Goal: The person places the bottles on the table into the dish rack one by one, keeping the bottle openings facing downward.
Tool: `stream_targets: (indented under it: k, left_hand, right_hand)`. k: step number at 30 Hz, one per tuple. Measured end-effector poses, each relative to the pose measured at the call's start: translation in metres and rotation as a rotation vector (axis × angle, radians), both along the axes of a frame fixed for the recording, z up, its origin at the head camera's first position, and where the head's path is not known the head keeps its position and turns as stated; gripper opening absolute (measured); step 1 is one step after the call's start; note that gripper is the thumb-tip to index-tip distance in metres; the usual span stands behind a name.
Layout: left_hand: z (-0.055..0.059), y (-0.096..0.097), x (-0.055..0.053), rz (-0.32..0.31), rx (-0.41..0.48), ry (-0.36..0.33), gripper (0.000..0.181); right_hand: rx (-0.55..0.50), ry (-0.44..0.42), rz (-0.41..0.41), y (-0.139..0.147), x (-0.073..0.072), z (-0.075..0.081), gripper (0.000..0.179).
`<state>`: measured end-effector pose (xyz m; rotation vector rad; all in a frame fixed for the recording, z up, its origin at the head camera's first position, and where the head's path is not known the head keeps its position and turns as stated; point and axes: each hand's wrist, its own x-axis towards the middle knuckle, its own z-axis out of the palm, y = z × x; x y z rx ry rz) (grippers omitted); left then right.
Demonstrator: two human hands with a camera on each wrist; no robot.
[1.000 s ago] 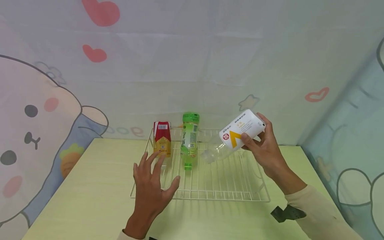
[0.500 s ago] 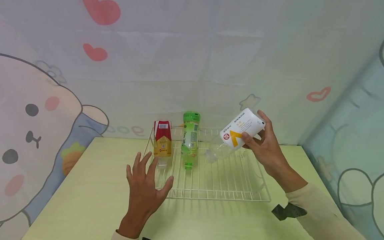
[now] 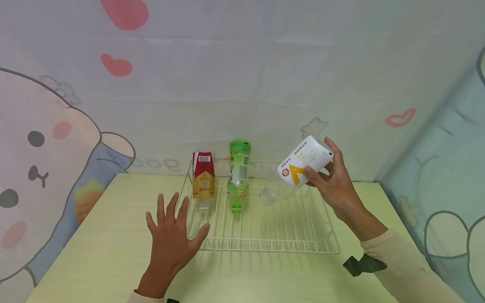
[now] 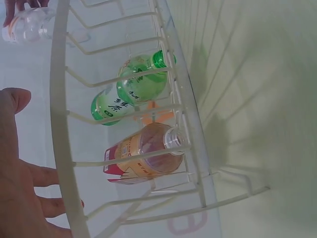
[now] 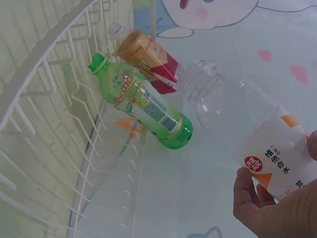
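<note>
My right hand [image 3: 333, 185] grips a clear plastic bottle [image 3: 305, 162] with a white label round its base end. The bottle is tilted over the right part of a white wire rack [image 3: 273, 251], its neck pointing down and left. My left hand [image 3: 170, 244] is spread at the rack's front left corner, holding nothing. On the rack lie a green-capped bottle [image 3: 238, 176] and, left of it, a bottle with a red and gold label [image 3: 203, 176], both with their necks toward me. The right wrist view shows fingers and thumb round the white label [image 5: 277, 158].
The rack stands on a pale green table [image 3: 94, 219]. Behind it hangs a cloth backdrop [image 3: 242, 84] with cartoon prints, and another printed panel [image 3: 447, 168] rises along the right side. A dark strap piece [image 3: 363, 266] sits by the right sleeve.
My left hand has drawn left and slightly toward me, away from the red and gold bottle, uncovering its neck. The right hand and its bottle have hardly moved.
</note>
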<state>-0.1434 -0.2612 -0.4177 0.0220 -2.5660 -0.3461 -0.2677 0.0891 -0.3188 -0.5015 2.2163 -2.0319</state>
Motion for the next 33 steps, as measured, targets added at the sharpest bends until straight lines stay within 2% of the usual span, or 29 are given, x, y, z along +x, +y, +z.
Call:
stream_targets:
  k: [5,10,19,26,33]
  left_hand:
    - [-0.005,-0.001,0.002,0.027,-0.001,-0.084,0.083]
    - [-0.011,-0.002,0.002,0.039,-0.003,-0.138,0.086]
    - [-0.02,-0.006,0.001,0.048,-0.014,-0.119,0.087]
    - [-0.023,-0.011,0.006,0.067,-0.043,-0.116,0.092]
    - [-0.022,-0.014,0.011,0.108,-0.092,-0.234,0.101]
  right_hand:
    - [-0.003,0.001,0.004,0.0,0.0,-0.001,0.089]
    - [-0.007,-0.008,0.002,0.0,-0.001,-0.002,0.09]
    - [0.014,-0.012,0.003,0.003,-0.001,-0.004,0.09]
    - [0.017,-0.013,-0.002,0.003,-0.004,-0.004,0.091]
    - [0.006,-0.014,-0.003,0.002,-0.007,-0.006,0.091]
